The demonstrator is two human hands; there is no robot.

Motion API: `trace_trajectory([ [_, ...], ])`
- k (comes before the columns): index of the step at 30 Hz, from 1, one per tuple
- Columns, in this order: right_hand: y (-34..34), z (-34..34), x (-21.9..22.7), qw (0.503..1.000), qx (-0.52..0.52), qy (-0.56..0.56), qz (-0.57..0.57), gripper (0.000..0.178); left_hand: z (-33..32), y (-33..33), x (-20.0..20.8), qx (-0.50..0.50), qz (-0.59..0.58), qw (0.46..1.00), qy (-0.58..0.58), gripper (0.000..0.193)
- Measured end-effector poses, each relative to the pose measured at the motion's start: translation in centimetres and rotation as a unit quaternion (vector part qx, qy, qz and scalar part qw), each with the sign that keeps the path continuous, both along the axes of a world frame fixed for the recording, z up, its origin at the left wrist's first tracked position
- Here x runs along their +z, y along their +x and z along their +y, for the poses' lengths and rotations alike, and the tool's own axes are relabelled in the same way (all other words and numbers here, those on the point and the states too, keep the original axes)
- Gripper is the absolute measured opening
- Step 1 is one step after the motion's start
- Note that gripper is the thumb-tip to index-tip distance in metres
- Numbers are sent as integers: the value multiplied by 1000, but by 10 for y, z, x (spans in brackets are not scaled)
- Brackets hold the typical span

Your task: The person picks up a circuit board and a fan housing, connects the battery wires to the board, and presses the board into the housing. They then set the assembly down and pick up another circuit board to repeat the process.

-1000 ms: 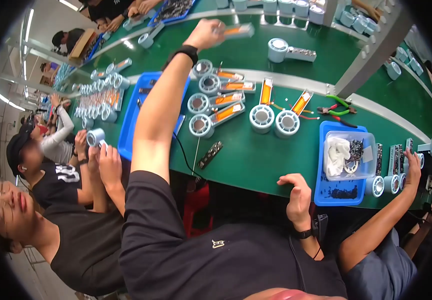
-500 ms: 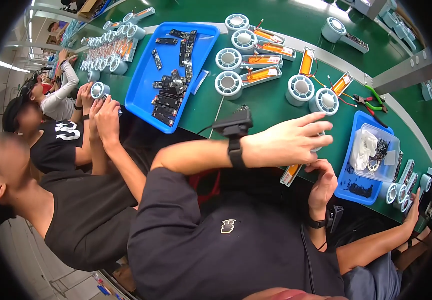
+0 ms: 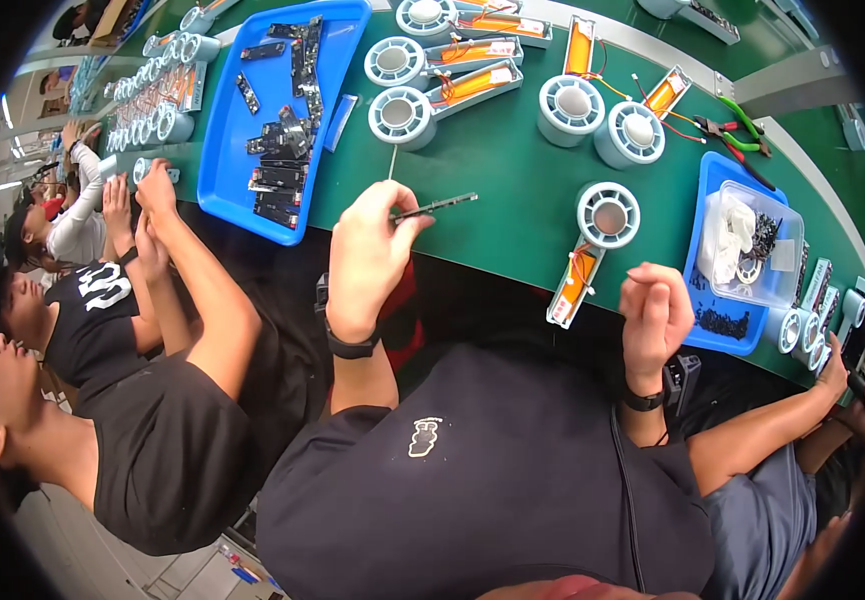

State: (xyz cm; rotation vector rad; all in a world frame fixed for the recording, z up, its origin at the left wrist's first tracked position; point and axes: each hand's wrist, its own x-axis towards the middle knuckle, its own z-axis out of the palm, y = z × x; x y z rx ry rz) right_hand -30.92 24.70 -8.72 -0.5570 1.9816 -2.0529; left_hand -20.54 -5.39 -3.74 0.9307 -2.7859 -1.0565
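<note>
My left hand (image 3: 378, 250) pinches a thin dark circuit board (image 3: 440, 206) between thumb and fingers, held above the front of the table. In front of me lies a pale blue round fan housing (image 3: 609, 215), its grilled ring facing up. Its handle (image 3: 575, 288) points toward me, open, with an orange battery pack and red wires inside. My right hand (image 3: 658, 315) is just right of that handle, apart from it. Its fingers are curled in, and whether anything is inside them is hidden.
A blue tray (image 3: 223, 150) of dark circuit boards lies left. Several similar fan units (image 3: 400, 115) stand farther back. Green-handled cutters (image 3: 748, 130) lie at back right, near a blue tray (image 3: 698, 325) holding a clear box (image 3: 793, 275) and small black parts. Co-workers sit on both sides.
My left hand has moved left off the fan unit and now holds a circuit board; before, its fingers were spread. My right hand has drawn away from the handle. The view has shifted.
</note>
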Motion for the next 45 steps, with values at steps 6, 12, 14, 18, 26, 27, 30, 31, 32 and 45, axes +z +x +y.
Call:
trace_trajectory([
  [6, -18, -20, 55, 970, 93, 162, 153, 29, -5, -11, 0, -202, 249, 938, 128, 26],
  [12, -26, -43, 55, 901, 145, 258, 318, 37, 19, -34, 6, -267, 246, 919, 153, 31],
  [14, -28, -41, 49, 904, 145, 252, 314, 35, 24, -37, -2, -254, 253, 919, 167, 30],
  [18, -26, -30, 37, 921, 132, 232, 284, 32, 44, -42, -20, -213, 276, 932, 96, 27],
  [26, -9, -21, 38, 959, 129, 170, 184, 32, 72, -67, -43, -109, 390, 914, 20, 23],
  [27, -6, -22, 36, 960, 123, 152, 200, 31, 76, -70, -42, -109, 390, 914, 20, 23],
  [30, -9, -20, 29, 952, 104, 139, 252, 30, 85, -77, -34, -22, 409, 883, 228, 34],
  [31, -13, -19, 26, 942, 91, 143, 288, 29, 86, -77, -33, -23, 410, 883, 229, 34],
  [32, -15, -17, 25, 932, 79, 146, 324, 29, 85, -76, -32, -58, 391, 903, 170, 36],
  [45, -15, -22, 37, 946, 52, 100, 305, 27, 85, -54, -20, -205, 382, 891, 133, 26],
])
